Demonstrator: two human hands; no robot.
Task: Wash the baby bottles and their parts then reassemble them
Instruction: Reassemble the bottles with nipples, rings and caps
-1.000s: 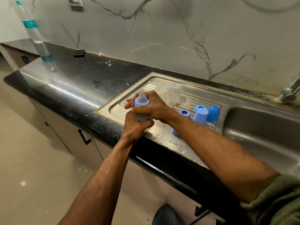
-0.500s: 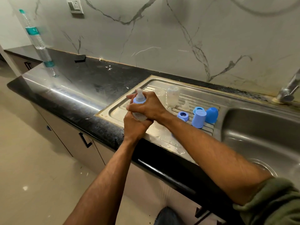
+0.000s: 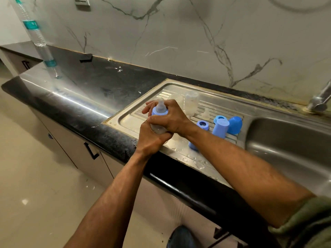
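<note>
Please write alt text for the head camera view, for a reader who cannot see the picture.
Over a steel drainboard, a person's left hand grips a baby bottle from below while the right hand holds its blue collar, with the teat pointing up. Blue caps and clear bottles stand on the drainboard beside the sink basin.

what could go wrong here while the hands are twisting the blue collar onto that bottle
The bottle is held above the wet drainboard; the left hand grip on it could slip as the right hand turns the collar. The right forearm passes close over the loose blue caps and could knock them.
</note>
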